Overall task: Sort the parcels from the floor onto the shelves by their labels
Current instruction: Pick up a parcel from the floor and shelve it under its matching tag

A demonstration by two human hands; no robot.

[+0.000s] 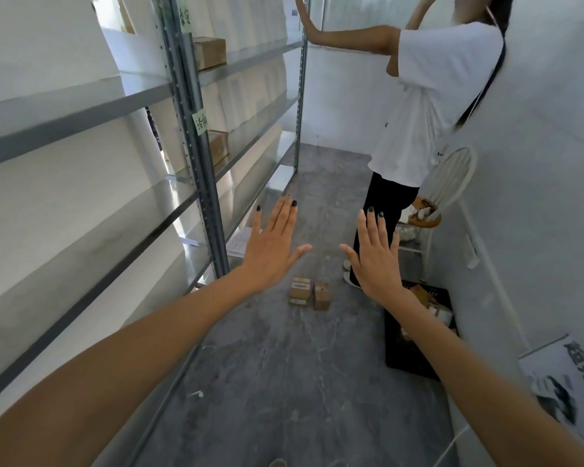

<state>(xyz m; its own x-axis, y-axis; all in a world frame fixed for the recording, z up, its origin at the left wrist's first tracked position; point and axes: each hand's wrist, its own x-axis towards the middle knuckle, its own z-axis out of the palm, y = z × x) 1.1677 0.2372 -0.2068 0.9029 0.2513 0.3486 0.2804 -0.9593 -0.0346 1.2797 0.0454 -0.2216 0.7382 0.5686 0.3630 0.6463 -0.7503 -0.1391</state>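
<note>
Two small cardboard parcels stand side by side on the grey floor ahead of me. My left hand and my right hand are stretched out in front, palms down, fingers straight, holding nothing, both above and short of the parcels. A metal shelving unit runs along the left, with green paper labels on its upright. One brown parcel sits on an upper shelf and another on the shelf below.
Another person in a white T-shirt stands ahead on the right, one hand on the shelf post. A black crate with parcels sits by the right wall, next to a white chair. A printed bag leans at right.
</note>
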